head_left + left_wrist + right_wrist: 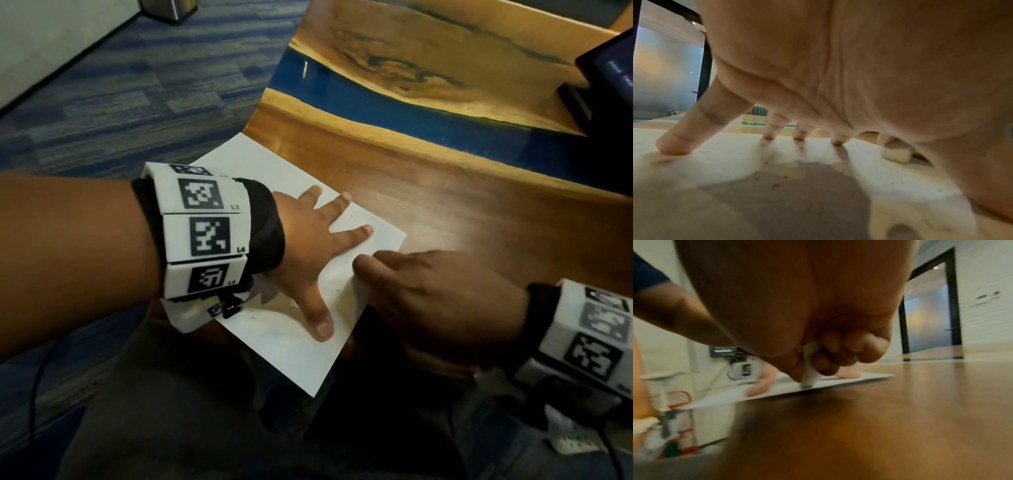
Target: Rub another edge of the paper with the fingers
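The left hand (301, 246) lies flat with fingers spread and straight on a white rectangular sheet of paper (284, 346), which sits at the near corner of a glossy wooden table with a blue resin band (462, 178), one corner of the sheet hanging past the edge. The right hand (428, 298) has its fingers curled round a small white block eraser (809, 369), whose tip touches the sheet near its right edge, just beside the left thumb. Dark crumbs speckle the paper around the spot. To my eye, the rubbing goes best with the left palm bearing down close to the eraser so the sheet cannot buckle, short strokes running away from the holding hand, and light pressure near the edge, where thin paper creases or tears easily.
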{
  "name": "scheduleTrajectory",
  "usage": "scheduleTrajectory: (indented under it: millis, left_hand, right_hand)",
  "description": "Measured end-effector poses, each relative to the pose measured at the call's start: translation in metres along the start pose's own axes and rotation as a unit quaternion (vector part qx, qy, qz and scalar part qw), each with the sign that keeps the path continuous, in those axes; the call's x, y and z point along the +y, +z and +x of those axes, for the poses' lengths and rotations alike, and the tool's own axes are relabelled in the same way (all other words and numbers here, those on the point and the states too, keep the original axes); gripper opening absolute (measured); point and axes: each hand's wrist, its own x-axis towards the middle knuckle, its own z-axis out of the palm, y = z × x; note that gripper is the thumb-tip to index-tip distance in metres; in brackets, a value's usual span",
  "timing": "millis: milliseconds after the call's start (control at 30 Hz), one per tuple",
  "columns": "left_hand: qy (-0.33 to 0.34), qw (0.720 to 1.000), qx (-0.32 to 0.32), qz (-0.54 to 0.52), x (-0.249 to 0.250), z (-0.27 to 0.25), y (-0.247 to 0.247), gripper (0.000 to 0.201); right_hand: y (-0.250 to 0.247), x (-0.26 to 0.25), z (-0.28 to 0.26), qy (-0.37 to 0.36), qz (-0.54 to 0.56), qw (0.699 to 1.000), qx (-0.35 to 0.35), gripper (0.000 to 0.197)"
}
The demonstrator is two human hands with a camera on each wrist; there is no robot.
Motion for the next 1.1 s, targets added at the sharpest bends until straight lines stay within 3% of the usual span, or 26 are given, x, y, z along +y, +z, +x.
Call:
scheduleTrajectory:
  millis: [133,200,300,433,600,667,767,900,1000,1100]
  left_hand:
    - [-0.004,1.0,0.002,0.001,0.001,-0.002,-0.001,0.148]
    - [-0.005,1.0,0.006,0.001,0.0,-0.003,-0.001,0.149]
    - [-0.002,1.0,0.011,-0.006,-0.001,-0.002,0.0,0.15]
    - [-0.003,1.0,0.007,-0.008,0.0,-0.003,0.0,0.15]
    - [0.001,1.0,0.008,-0.01,-0.001,-0.004,0.001,0.15]
    - [-0.004,1.0,0.002,-0.009,-0.001,-0.004,0.001,0.151]
    - [0.003,1.0,-0.003,-0.006,0.0,-0.005,0.0,0.149]
    - [0.044,0.997,0.01,-0.059,-0.006,-0.012,-0.006,0.125]
    - [0.053,0.993,0.005,-0.101,-0.011,-0.019,-0.012,0.098]
    - [0.063,0.995,0.025,-0.079,-0.013,-0.019,-0.014,0.084]
  right_hand:
    - [-0.01,0.048,0.015,0.15,-0.034,0.988,0.007,0.013]
    - [-0.009,0.044,0.016,0.134,-0.031,0.99,0.022,0.014]
    - [0.0,0.02,0.013,0.04,-0.028,0.998,0.033,0.027]
    - [-0.008,0.05,0.023,0.126,-0.053,0.99,0.038,0.017]
    - [-0.005,0.03,0.02,0.065,-0.039,0.997,0.011,0.022]
    - [-0.008,0.043,0.026,0.109,-0.047,0.993,0.014,0.014]
    - [-0.012,0.068,0.037,0.154,-0.068,0.985,0.042,0.019]
    - [-0.018,0.078,0.034,0.131,-0.026,0.985,0.106,0.015]
    - [-0.022,0.078,0.03,0.122,-0.006,0.986,0.114,0.014]
    - [-0.023,0.07,0.028,0.078,0.008,0.99,0.113,0.018]
